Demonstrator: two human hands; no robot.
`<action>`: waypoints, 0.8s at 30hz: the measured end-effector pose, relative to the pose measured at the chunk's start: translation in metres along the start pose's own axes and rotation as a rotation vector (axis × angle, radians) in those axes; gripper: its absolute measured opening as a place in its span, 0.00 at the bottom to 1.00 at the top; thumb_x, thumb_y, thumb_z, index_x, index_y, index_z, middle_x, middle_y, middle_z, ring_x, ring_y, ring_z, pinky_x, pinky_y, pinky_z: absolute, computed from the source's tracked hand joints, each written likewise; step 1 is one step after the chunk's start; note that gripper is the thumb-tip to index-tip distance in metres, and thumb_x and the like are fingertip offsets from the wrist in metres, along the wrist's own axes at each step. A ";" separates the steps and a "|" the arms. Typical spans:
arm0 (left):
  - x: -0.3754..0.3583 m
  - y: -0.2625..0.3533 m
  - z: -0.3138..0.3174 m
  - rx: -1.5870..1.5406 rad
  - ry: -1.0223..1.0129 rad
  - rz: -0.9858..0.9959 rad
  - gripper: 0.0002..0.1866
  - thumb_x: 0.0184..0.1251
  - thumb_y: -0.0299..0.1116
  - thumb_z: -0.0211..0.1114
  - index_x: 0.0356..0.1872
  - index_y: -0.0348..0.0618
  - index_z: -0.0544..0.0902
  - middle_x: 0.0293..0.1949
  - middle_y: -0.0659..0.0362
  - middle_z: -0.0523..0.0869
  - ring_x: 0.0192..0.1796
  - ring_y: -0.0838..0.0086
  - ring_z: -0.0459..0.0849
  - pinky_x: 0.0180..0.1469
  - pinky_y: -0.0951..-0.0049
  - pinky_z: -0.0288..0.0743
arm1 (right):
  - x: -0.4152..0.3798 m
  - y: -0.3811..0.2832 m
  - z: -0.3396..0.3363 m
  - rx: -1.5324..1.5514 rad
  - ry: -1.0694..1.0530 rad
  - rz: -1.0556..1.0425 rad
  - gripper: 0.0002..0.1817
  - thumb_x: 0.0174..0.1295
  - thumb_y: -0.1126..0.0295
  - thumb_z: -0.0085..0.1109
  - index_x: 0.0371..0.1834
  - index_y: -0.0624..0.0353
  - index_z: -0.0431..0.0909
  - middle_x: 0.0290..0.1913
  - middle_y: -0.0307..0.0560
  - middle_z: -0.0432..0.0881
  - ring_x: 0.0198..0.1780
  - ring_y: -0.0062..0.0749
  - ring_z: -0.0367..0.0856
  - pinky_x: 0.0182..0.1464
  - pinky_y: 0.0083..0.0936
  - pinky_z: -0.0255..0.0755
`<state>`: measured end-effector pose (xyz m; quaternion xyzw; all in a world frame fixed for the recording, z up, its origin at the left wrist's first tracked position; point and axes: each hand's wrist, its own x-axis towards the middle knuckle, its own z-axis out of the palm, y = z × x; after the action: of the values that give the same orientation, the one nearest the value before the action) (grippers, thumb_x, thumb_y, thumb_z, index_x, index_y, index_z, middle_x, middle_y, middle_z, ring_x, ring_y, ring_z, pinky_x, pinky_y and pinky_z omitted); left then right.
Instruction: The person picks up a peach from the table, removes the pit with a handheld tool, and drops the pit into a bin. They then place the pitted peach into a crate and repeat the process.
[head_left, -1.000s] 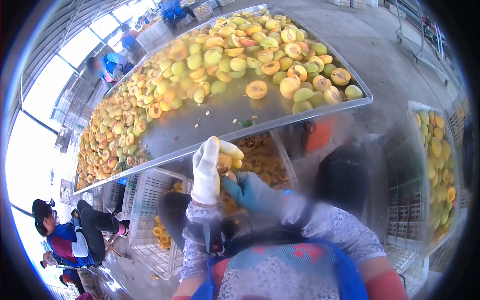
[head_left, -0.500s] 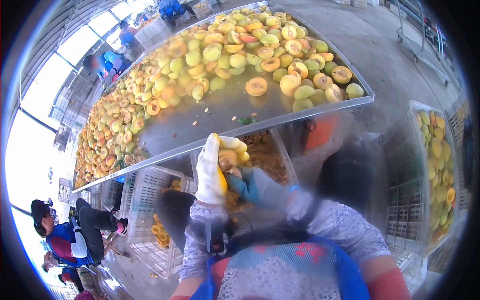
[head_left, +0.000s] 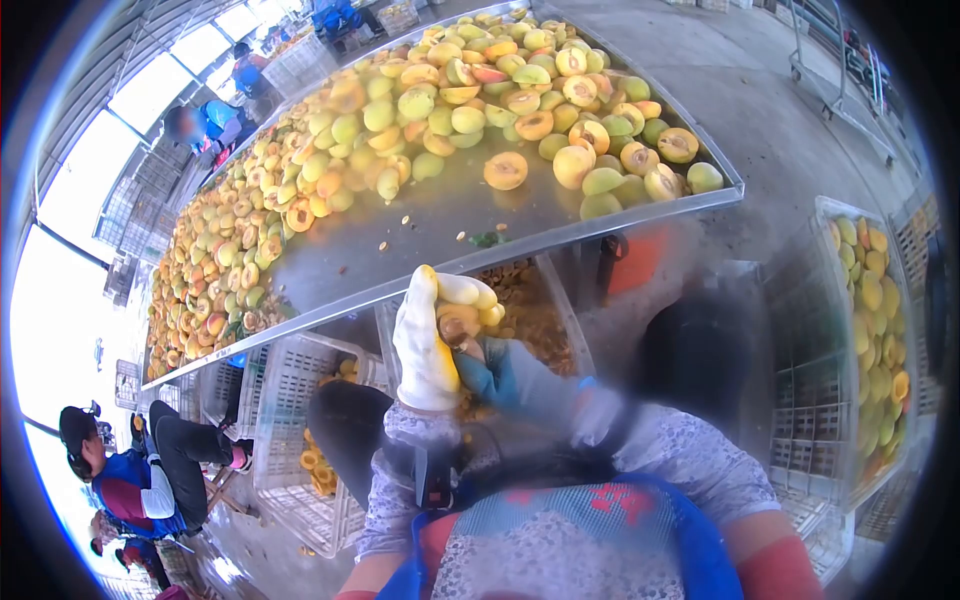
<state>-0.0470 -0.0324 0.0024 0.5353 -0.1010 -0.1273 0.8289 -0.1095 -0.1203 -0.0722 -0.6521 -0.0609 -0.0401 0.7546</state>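
My left hand (head_left: 428, 345), in a white glove with yellow fingertips, is closed around a yellow peach half (head_left: 458, 322) just below the front edge of the metal table. Pressed up against the fruit from the right is my right hand (head_left: 500, 372), in a blue-grey glove. Its fingers are bent together, and whatever they hold is hidden between the two hands. Under my hands stands a crate (head_left: 565, 315) with brown pits and scraps in it. Many cut peaches (head_left: 400, 110) are heaped on the metal table (head_left: 400, 265).
To my left a white crate (head_left: 275, 400) holds peach halves; to my right stands another crate (head_left: 850, 400) full of peaches. A co-worker (head_left: 125, 475) sits at the left, others work farther back. An orange object (head_left: 637, 260) is beneath the table, and a metal cart (head_left: 840, 100) stands far right.
The view has shifted slightly, so the table sits a little farther left. My fingers have turned a little on the peach half, and both hands stay together.
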 end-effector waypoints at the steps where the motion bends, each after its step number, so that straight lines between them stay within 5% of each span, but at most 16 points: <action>1: 0.001 -0.001 0.001 0.007 -0.013 0.007 0.27 0.81 0.53 0.54 0.35 0.36 0.83 0.34 0.48 0.88 0.33 0.63 0.86 0.37 0.67 0.81 | -0.003 -0.003 0.006 0.075 0.026 0.023 0.21 0.80 0.56 0.52 0.45 0.65 0.84 0.29 0.51 0.87 0.33 0.39 0.85 0.41 0.32 0.78; 5: 0.006 -0.005 -0.009 -0.036 -0.079 0.008 0.27 0.82 0.54 0.54 0.35 0.37 0.82 0.34 0.48 0.87 0.33 0.62 0.85 0.40 0.62 0.82 | -0.001 -0.016 -0.005 0.070 -0.133 0.249 0.21 0.83 0.57 0.48 0.46 0.63 0.84 0.34 0.33 0.84 0.39 0.14 0.76 0.44 0.22 0.74; 8: 0.008 -0.004 -0.012 -0.100 -0.111 -0.007 0.26 0.82 0.55 0.53 0.36 0.39 0.81 0.33 0.49 0.85 0.33 0.61 0.84 0.41 0.60 0.83 | 0.002 -0.063 -0.020 0.016 -0.318 0.531 0.23 0.84 0.55 0.43 0.45 0.61 0.84 0.32 0.32 0.81 0.36 0.13 0.73 0.43 0.19 0.73; 10: 0.008 -0.004 -0.011 -0.114 -0.126 -0.023 0.26 0.82 0.55 0.53 0.37 0.40 0.80 0.32 0.50 0.85 0.33 0.61 0.84 0.41 0.60 0.83 | -0.002 -0.044 -0.014 0.267 -0.309 0.526 0.25 0.85 0.54 0.40 0.41 0.59 0.83 0.30 0.31 0.77 0.33 0.14 0.71 0.41 0.17 0.71; 15: 0.005 0.001 -0.017 -0.074 -0.170 -0.096 0.25 0.82 0.55 0.53 0.37 0.41 0.80 0.32 0.50 0.84 0.32 0.62 0.84 0.37 0.63 0.82 | -0.008 -0.032 -0.006 0.487 -0.350 0.455 0.33 0.74 0.31 0.46 0.31 0.50 0.76 0.17 0.29 0.64 0.12 0.17 0.58 0.14 0.19 0.53; 21: 0.010 0.005 -0.026 0.151 -0.258 -0.128 0.25 0.82 0.55 0.52 0.35 0.42 0.79 0.29 0.52 0.83 0.31 0.63 0.84 0.36 0.63 0.81 | -0.006 -0.039 -0.001 0.431 -0.344 0.517 0.32 0.75 0.31 0.44 0.27 0.46 0.72 0.17 0.28 0.63 0.12 0.15 0.56 0.13 0.18 0.49; 24: 0.014 -0.007 -0.031 -0.396 -0.441 -0.224 0.24 0.82 0.54 0.52 0.35 0.44 0.79 0.29 0.53 0.82 0.30 0.63 0.82 0.38 0.62 0.80 | -0.006 -0.026 -0.001 0.489 -0.385 0.437 0.33 0.74 0.30 0.44 0.27 0.48 0.73 0.17 0.28 0.64 0.13 0.16 0.57 0.13 0.18 0.50</action>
<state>-0.0248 -0.0130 -0.0156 0.3309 -0.1919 -0.3478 0.8560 -0.1191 -0.1253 -0.0478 -0.4459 -0.0686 0.2608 0.8535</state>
